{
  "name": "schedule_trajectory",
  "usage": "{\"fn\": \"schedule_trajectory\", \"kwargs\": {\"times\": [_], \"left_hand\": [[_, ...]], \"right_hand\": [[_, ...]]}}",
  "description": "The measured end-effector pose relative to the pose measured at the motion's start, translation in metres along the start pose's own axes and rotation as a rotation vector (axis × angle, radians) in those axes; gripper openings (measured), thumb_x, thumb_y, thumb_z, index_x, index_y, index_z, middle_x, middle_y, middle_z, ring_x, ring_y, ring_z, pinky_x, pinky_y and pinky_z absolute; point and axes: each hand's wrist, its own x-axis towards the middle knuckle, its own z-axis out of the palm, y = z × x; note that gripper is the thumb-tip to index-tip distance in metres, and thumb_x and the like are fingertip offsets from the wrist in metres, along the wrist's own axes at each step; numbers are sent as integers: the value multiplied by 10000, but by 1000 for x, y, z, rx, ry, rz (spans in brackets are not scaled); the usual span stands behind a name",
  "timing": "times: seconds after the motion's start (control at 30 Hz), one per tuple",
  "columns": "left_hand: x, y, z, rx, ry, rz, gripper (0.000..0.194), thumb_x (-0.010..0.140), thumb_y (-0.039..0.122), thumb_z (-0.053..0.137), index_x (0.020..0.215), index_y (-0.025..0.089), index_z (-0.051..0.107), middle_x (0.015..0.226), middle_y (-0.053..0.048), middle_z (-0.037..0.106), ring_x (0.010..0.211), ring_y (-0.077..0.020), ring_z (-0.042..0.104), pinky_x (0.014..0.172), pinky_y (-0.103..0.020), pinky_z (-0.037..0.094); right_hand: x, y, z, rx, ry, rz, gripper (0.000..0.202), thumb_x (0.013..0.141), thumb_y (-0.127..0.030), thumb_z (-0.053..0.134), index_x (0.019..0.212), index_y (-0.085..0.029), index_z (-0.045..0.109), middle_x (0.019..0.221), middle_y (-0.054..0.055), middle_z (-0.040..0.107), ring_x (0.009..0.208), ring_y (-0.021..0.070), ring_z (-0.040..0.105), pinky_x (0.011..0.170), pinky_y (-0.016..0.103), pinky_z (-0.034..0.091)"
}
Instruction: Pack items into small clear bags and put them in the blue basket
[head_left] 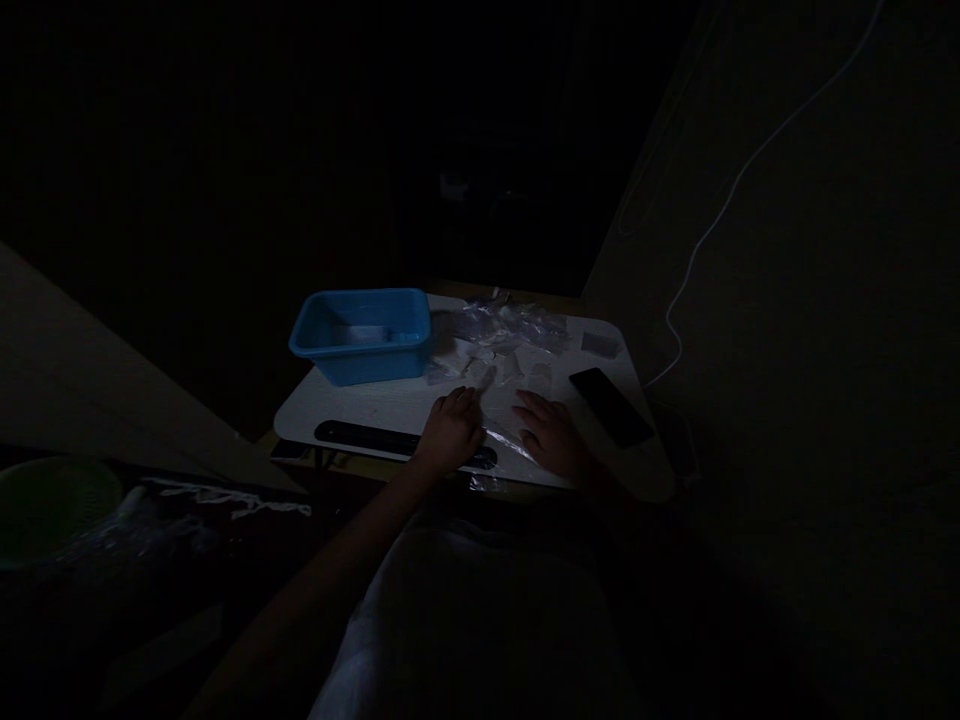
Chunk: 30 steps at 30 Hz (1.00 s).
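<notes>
The room is dark and detail is poor. My left hand (451, 428) rests at the front part of a small white table (360, 402), its fingers curled together near a clear plastic bag (506, 437); whether they pinch the plastic is too dim to tell. To its right, my right hand (550, 432) has its fingers spread over the right side of that bag. Beyond both hands lie small clear packets (510, 368) and a heap of crumpled clear plastic (517, 322).
A blue basin (386, 362) stands at the table's back left. A dark phone (611, 407) and a small flat packet (600, 344) lie at the right. A black slot (367, 437) runs along the front edge. A white cable (698, 245) hangs at the right; a green basket (56, 505) is at lower left.
</notes>
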Motion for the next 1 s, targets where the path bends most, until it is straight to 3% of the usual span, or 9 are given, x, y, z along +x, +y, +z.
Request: {"fn": "schedule_trajectory", "kwargs": {"times": [0.2, 0.43, 0.77, 0.87, 1.0], "left_hand": [[-1, -1, 2, -35, -1, 77, 341, 778, 215, 456, 1078, 90, 560, 1232, -150, 503, 1150, -273, 425, 913, -396, 374], [1, -4, 7, -105, 0, 124, 274, 827, 218, 404, 996, 124, 598, 1156, -138, 564, 1059, -219, 525, 883, -381, 413], [1, -6, 9, -136, -35, 183, 312, 806, 212, 444, 1061, 100, 586, 1204, -161, 535, 1144, -232, 475, 942, -367, 395], [3, -5, 7, -136, -53, 191, 317, 800, 202, 446, 1066, 93, 580, 1218, -167, 522, 1162, -230, 458, 951, -363, 387], [3, -4, 5, -126, -73, 209, 316, 796, 198, 441, 1068, 102, 571, 1207, -148, 534, 1163, -221, 455, 953, -362, 381]], "right_hand": [[0, 1, 3, -3, -2, 3, 400, 781, -198, 439, 1170, -141, 512, 1327, 117, 428, 1224, 232, 361, 950, 401, 297], [0, 4, 6, 1, -2, 20, 410, 792, -205, 434, 1192, -137, 493, 1300, 127, 455, 1193, 236, 398, 925, 407, 316], [15, 4, -9, 35, 0, 143, 380, 774, -128, 401, 1123, -124, 552, 1103, 109, 619, 981, 208, 573, 875, 372, 367], [29, -1, -10, 51, 1, 102, 389, 773, -105, 385, 1119, -140, 558, 1149, 96, 596, 1063, 195, 534, 906, 369, 348], [45, -6, 7, 80, -62, -23, 408, 792, -106, 367, 1165, -151, 525, 1252, 64, 525, 1227, 168, 382, 973, 362, 292]]}}
